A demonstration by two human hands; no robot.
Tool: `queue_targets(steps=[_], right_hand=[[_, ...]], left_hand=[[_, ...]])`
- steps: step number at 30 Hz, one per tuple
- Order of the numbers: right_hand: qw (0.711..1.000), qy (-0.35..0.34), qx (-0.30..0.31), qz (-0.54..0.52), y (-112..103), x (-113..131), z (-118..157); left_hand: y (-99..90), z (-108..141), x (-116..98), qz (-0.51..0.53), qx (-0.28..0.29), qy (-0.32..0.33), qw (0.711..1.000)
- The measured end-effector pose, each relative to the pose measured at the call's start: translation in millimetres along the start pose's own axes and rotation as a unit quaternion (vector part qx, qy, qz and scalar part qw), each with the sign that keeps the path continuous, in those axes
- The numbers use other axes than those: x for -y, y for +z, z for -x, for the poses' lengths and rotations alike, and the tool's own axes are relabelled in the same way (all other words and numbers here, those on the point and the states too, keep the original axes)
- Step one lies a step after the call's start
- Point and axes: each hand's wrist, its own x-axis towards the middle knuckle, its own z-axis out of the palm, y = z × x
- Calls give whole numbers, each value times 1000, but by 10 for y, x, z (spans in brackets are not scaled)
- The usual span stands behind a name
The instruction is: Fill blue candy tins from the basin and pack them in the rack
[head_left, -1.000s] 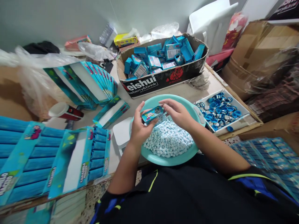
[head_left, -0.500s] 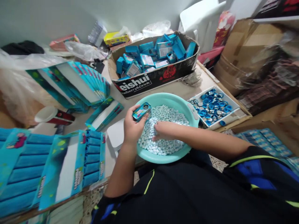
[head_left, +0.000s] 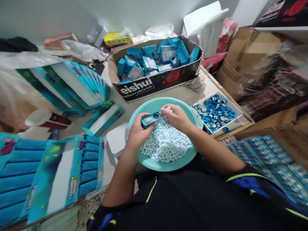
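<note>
My left hand [head_left: 140, 131] holds a small blue box [head_left: 150, 119] over the left part of a turquoise basin [head_left: 168, 166]. The box has a round dark hole at its right end. White and pale blue pellets [head_left: 168, 142] fill much of the basin. Close beside the hole, my right hand [head_left: 176, 117] is closed on some of the pellets, a few of which show at its fingers.
Behind the basin stands a black carton [head_left: 144, 87] of blue boxes. A white tray [head_left: 222, 123] of blue caps lies to the right. Blue display boxes [head_left: 62, 173] and a paper cup [head_left: 48, 119] are at left.
My right hand has risen out of the pellets and come to the box, now closed on pellets. The box in my left hand has moved slightly right. The whole view has shifted a little.
</note>
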Motion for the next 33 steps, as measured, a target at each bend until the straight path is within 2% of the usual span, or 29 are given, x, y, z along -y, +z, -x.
queue_targets(steps=[3, 5, 7, 10, 15, 17, 20, 23, 25, 28, 30, 33], right_hand=[[992, 8, -79, -99, 45, -11, -26], [988, 12, -95, -125, 87, -27, -31], [987, 10, -86, -137, 121, -42, -32], [990, 0, -66, -125, 149, -56, -25], [994, 7, -74, -76, 145, -63, -1], [993, 4, -81, -89, 120, -71, -4], [986, -12, -121, -110, 44, -93, -28], [989, -7, -141, -52, -40, -122, -52], [993, -12, -120, 16, -66, -140, -56], [991, -51, -66, 108, -55, -152, -49], [987, -64, -42, 143, -41, -150, -45], [991, -34, -13, 132, -49, -146, -44]], left_hand=[[26, 63, -81, -24, 84, 29, 996], [48, 97, -124, -37, 121, 51, 991], [65, 116, -141, -41, 131, 61, 989], [71, 124, -134, -41, 117, 66, 990], [61, 132, -150, -41, 124, 109, 985], [62, 139, -169, -47, 113, 111, 986], [64, 152, -176, -46, 65, 110, 991], [61, 156, -146, -41, -5, 106, 994], [59, 148, -116, -42, -42, 104, 993], [53, 126, -88, -31, -68, 105, 992], [38, 116, -92, -25, -73, 105, 991], [1, 123, -131, -31, -48, 117, 991]])
